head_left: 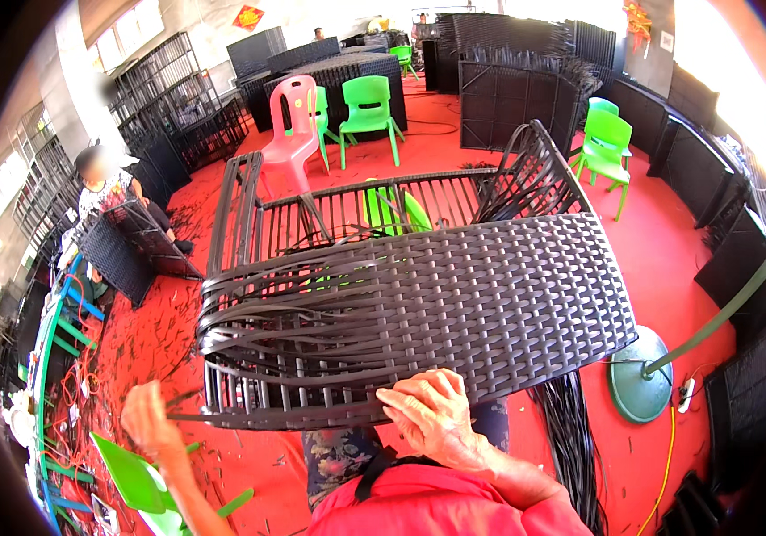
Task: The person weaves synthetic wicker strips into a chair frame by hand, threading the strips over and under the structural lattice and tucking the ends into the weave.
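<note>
A black wicker furniture frame [503,308] lies in front of me, its right part closely woven with flat plastic rattan strips. Toward the left, loose strips [284,326] bend round the frame's end and run over bare bars. My left hand [152,424], slightly blurred, is closed near the lower left corner on one dark rattan strip [267,416], which stretches along the near edge. At the middle of that edge, my right hand [436,420] pinches the border of the weave where this strip meets it. The right fingertips partly hide the contact.
A bundle of loose strips [570,447] hangs below the frame's right side. A round green stand base [640,375] is at right, a green chair [137,478] at lower left. Beyond are a pink chair [293,125], green chairs and black wicker panels. A person [110,192] sits left.
</note>
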### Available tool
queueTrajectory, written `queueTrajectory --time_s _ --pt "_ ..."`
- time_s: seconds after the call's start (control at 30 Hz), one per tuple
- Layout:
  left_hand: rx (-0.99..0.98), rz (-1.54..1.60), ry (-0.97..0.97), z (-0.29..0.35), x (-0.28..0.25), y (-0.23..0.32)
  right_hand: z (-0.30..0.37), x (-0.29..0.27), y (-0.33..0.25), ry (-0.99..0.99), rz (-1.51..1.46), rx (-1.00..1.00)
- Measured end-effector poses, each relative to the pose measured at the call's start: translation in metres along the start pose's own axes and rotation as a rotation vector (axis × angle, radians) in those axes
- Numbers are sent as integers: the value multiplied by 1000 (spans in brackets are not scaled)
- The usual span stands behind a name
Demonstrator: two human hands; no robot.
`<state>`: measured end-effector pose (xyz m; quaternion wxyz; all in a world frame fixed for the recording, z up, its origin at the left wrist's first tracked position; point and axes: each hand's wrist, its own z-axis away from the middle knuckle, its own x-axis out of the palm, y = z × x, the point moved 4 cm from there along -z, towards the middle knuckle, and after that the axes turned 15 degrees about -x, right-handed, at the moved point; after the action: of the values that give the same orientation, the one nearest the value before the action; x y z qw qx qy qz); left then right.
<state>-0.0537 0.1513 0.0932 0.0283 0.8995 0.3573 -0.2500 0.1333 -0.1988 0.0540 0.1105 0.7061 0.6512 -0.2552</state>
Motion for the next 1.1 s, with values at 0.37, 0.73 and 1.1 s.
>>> queueTrajectory --time_s 0.37,0.73,1.1 --pt "-1073 1019 177 69 51 -114 6 -2 2 -5 -23 10" --pt "215 616 214 -27 -41 170 -4 -28 21 176 -489 279" --pt "835 1239 -129 45 -85 273 -2 -11 20 -7 -1573 678"
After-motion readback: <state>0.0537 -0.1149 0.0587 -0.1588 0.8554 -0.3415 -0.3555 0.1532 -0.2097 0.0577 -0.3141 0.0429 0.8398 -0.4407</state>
